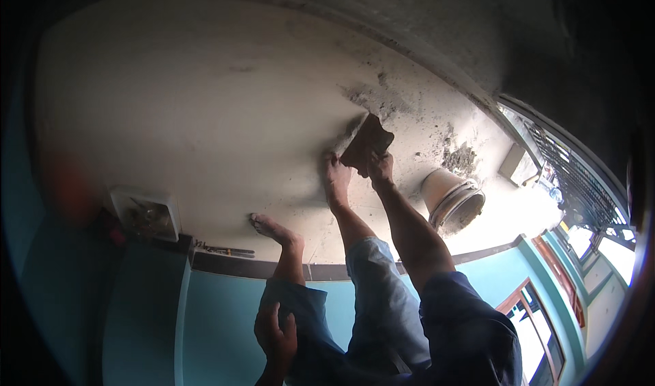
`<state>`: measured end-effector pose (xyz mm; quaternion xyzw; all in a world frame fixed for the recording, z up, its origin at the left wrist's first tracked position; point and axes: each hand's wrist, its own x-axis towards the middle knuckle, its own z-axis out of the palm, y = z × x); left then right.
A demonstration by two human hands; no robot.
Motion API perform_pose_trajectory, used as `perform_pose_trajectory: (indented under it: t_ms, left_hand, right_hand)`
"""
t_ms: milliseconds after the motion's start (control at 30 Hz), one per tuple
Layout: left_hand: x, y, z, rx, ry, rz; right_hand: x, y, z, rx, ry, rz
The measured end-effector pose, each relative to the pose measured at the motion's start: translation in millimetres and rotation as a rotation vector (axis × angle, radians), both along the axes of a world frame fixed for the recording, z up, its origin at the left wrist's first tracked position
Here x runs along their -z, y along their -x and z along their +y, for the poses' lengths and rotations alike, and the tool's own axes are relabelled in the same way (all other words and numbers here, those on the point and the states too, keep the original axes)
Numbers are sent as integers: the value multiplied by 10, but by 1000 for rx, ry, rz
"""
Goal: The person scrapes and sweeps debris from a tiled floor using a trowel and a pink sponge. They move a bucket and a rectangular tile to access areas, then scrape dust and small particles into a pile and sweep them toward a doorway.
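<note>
My right hand (380,168) reaches down to the floor and grips a dark brown flat piece (366,142) with a straight left side and a wavy right side; its material I cannot make out. A line of grey crumbly material (349,130) lies along the piece's straight side. More grey debris (375,99) is scattered just beyond it. My left hand (276,335) hangs near my left knee, fingers loosely bent with the thumb apart, and nothing shows in it. Close to the flat piece stands my bare right foot (337,178).
A whitish bucket (437,189) lies tilted to the right, with a patch of grey rubble (460,157) beside it. At left is a white square tray (174,212) with unclear contents. Long-handled tools (228,251) lie by the dark skirting. My left foot (271,228) stands nearby.
</note>
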<state>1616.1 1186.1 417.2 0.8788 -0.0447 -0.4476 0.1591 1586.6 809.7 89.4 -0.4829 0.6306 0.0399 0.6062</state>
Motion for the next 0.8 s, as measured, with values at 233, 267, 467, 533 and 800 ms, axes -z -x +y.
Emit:
perform_pose_trajectory:
  t_ms: [233,267,467,533,800]
  left_hand:
    - [-972,-436,-653,454,166,-76]
    - [-1062,-494,-742,530,194,-66]
    - [-609,-1091,-1358,724,126,81]
    - [-462,-1372,-1491,792,87,27]
    - [-274,-2270,-1196,783,100,92]
  right_hand:
    - [-523,140,-91,211,-54,-127]
    - [-594,-19,-31,262,-80,-213]
    - [-828,-1641,508,151,-168,-270]
    - [-728,-2280,730,82,10,-258]
    - [661,-3941,875,-273,196,-37]
